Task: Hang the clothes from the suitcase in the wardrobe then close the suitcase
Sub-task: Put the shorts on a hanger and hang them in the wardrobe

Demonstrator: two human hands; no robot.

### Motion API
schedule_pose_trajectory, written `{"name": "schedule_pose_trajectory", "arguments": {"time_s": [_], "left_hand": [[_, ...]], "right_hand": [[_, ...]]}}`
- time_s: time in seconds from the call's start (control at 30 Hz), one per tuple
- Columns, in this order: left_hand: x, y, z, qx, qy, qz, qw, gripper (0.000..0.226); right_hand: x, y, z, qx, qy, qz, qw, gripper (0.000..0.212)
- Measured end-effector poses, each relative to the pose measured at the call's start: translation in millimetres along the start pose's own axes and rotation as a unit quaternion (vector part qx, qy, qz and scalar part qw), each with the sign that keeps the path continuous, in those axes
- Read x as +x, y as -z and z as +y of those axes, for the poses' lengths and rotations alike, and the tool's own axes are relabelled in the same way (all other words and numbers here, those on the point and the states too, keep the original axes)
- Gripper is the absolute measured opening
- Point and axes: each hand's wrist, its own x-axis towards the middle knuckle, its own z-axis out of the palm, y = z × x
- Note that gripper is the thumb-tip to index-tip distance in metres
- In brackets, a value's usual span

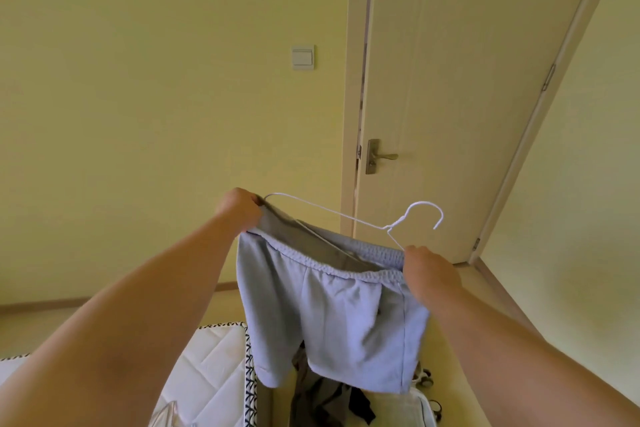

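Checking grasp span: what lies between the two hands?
In the head view, the elastic waistband of the light-blue fabric shorts and a thin white wire hanger span from left hand to right hand.

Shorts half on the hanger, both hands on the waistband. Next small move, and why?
Probably stretch the waistband outward with the right hand so it catches on the hanger's right end. The hanger's lower bar already sits inside the shorts. The left hand pinches the waistband by the left end, but the fabric sags between the hands and looks unseated.
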Motion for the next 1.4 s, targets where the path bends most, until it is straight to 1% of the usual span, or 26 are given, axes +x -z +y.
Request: {"name": "schedule_pose_trajectory", "arguments": {"time_s": [0.1,0.13,0.2,0.23,0.3,0.37,0.43,0.5,0.57,0.6,0.67,0.73,0.77,0.87,0.9,0.93,0.97,1.07,1.13,1.17,1.23,1.27,1.3,1.33,1.37,1.4], "left_hand": [[-1.8,4.6,0.3,0.052,0.031,0.038,0.997,0.02],[-3.0,6.5,-2.3,0.052,0.047,0.05,0.996,0.017],[-4.1,7.1,-5.1,0.016,0.068,0.06,0.996,0.012],[-4.0,6.3,-7.2,-0.022,0.083,0.062,0.994,0.012],[0.6,3.7,-12.2,-0.093,0.11,0.055,0.988,0.014],[5.4,2.8,-20.3,-0.123,0.121,0.027,0.985,0.022],[7.4,4.0,-26.4,-0.085,0.084,-0.014,0.993,0.03],[4.3,5.4,-27.0,-0.02,0.009,-0.033,0.999,0.037],[-0.7,5.1,-21.1,0.027,-0.059,-0.041,0.997,0.049],[-2.9,3.4,-15.9,0.055,-0.085,-0.046,0.994,0.051],[-7.0,-0.7,-4.9,0.115,-0.118,-0.059,0.985,0.046],[-9.6,-3.3,3.9,0.137,-0.127,-0.05,0.981,0.036],[-10.5,-2.4,6.3,0.137,-0.124,-0.032,0.982,0.032],[-7.2,7.0,7.1,0.107,-0.09,0.054,0.989,0.026],[-6.9,9.9,8.0,0.113,-0.076,0.07,0.988,0.026],[-6.0,11.1,10.9,0.134,-0.082,0.068,0.985,0.028],[-6.8,9.9,16.4,0.161,-0.114,0.05,0.979,0.032],[-22.6,-4.4,35.9,0.228,-0.229,-0.049,0.945,0.044],[-34.0,-17.2,40.3,0.278,-0.253,-0.114,0.92,0.044],[-36.4,-22.9,39.7,0.29,-0.25,-0.13,0.915,0.038],[-35.4,-31.0,35.0,0.283,-0.226,-0.133,0.923,0.015],[-33.8,-32.8,34.3,0.274,-0.213,-0.125,0.929,0.027],[-33.8,-33.2,36.1,0.278,-0.214,-0.117,0.929,0.042],[-33.8,-32.9,37.8,0.279,-0.218,-0.103,0.93,0.049],[-34.7,-33.5,39.1,0.27,-0.23,-0.089,0.931,0.048],[-35.6,-34.6,41.5,0.261,-0.243,-0.077,0.931,0.042]], "right_hand": [[0.3,1.6,-2.2,0.016,0.01,-0.004,1.0,0.023],[0.1,1.7,-2.1,0.022,0.02,-0.006,1.0,0.022],[-1.8,2.6,-3.1,0.037,0.034,-0.004,0.999,0.022],[-3.2,3.2,-3.4,0.046,0.036,0.002,0.998,0.023],[-5.9,3.7,-2.5,0.069,0.038,0.018,0.997,0.021],[-6.0,3.7,0.4,0.078,0.041,0.023,0.996,0.021],[-5.8,2.9,3.5,0.054,0.044,0.012,0.998,0.021],[-6.9,3.6,4.7,0.029,0.034,0.008,0.999,0.024],[-7.5,5.6,3.5,0.019,0.015,0.007,1.0,0.028],[-7.1,6.9,2.3,0.013,0.01,0.005,1.0,0.029],[-5.7,12.0,-2.2,-0.003,0.011,-0.003,1.0,0.029],[-1.5,19.1,-4.1,-0.008,0.009,-0.007,1.0,0.028],[0.0,22.4,-3.9,-0.011,0.008,-0.008,1.0,0.028],[1.2,31.0,-3.3,-0.039,0.033,-0.015,0.999,0.026],[0.6,32.3,-4.6,-0.05,0.049,-0.019,0.997,0.025],[-0.4,33.3,-7.1,-0.058,0.062,-0.019,0.996,0.025],[-1.6,35.1,-11.2,-0.058,0.069,-0.015,0.996,0.025],[-2.0,41.5,-30.4,-0.034,0.085,0.033,0.995,0.023],[-4.0,47.6,-40.9,-0.034,0.097,0.081,0.991,0.022],[-5.0,49.9,-43.8,-0.04,0.099,0.1,0.989,0.022],[-6.4,52.0,-42.4,-0.049,0.096,0.112,0.988,0.023],[-7.0,52.1,-40.4,-0.047,0.097,0.112,0.988,0.023],[-7.9,53.3,-37.6,-0.041,0.096,0.11,0.988,0.023],[-8.7,54.3,-35.4,-0.03,0.096,0.109,0.989,0.022],[-9.5,55.9,-33.6,-0.018,0.09,0.109,0.99,0.022],[-10.0,57.3,-31.8,-0.007,0.08,0.106,0.991,0.026]]}}
